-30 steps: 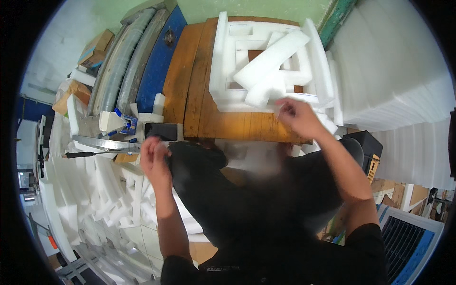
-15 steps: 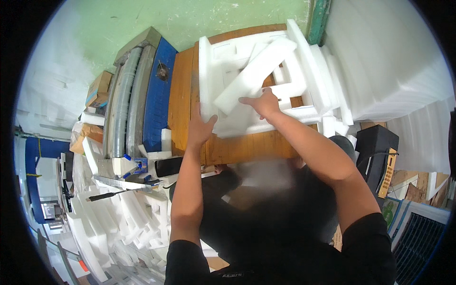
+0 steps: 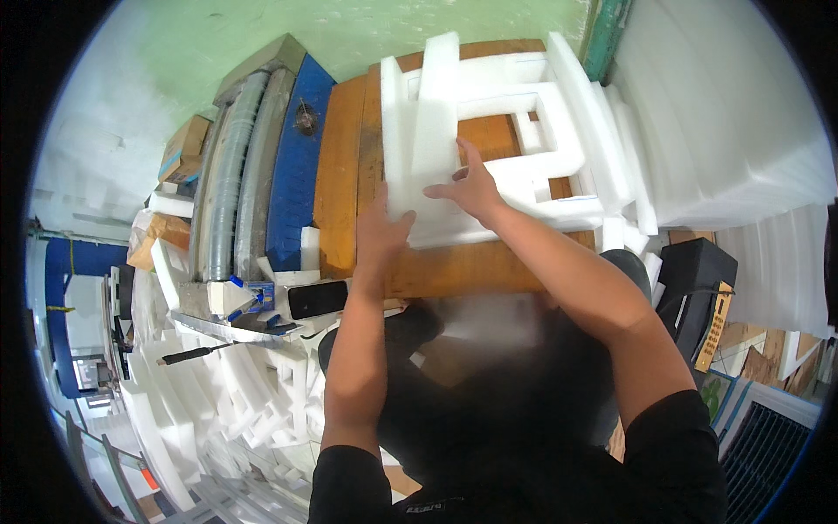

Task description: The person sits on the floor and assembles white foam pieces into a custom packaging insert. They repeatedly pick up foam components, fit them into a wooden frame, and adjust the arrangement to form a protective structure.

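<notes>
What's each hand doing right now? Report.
Left hand: open, at the near-left corner of the foam frame.
Right hand: open, at the white foam strip.

— Where are we looking from?
— The head: we're the left 1 of 2 wide fisheye cameras, facing down and forward over the table (image 3: 489, 272).
— How near are we?
— Near enough that the left hand (image 3: 381, 234) and right hand (image 3: 477, 192) reach mid-view, with the green wall (image 3: 454, 19) along our upper edge.
</notes>
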Tool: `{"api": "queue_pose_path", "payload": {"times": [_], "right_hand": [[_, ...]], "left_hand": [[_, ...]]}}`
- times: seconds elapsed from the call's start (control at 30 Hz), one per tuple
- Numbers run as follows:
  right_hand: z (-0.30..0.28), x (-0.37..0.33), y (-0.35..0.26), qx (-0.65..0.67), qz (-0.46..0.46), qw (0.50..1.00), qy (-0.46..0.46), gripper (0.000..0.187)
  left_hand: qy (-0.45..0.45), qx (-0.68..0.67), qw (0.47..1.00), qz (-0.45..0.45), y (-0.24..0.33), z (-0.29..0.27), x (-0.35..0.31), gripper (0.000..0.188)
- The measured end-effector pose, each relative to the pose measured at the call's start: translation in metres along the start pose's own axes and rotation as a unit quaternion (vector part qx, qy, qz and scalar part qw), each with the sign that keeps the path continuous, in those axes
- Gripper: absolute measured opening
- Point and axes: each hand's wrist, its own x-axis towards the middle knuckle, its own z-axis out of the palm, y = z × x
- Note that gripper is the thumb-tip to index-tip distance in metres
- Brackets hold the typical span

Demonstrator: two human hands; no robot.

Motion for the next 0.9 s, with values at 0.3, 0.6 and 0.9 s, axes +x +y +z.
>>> {"api": "queue_pose_path", "payload": {"times": [0.3,0.6,0.9], "right_hand": [[-0.017,0.029,0.017,-0.007,-0.066,0.965,0.255,0.078],[-0.102,0.003,-0.007,-0.139,-0.16,0.926,0.311,0.058],[-0.102,-0.013,0.002,-0.539,-0.134,0.801,0.225,0.084]], "left_hand": [[0.037,-0.014,0.997,0.064,-0.021,0.012,0.0,0.076],[0.015,-0.048,0.999,0.015,-0.014,0.008,-0.006,0.078],[0.049,-0.056,0.997,0.018,0.008,-0.001,0.004,0.082]]}}
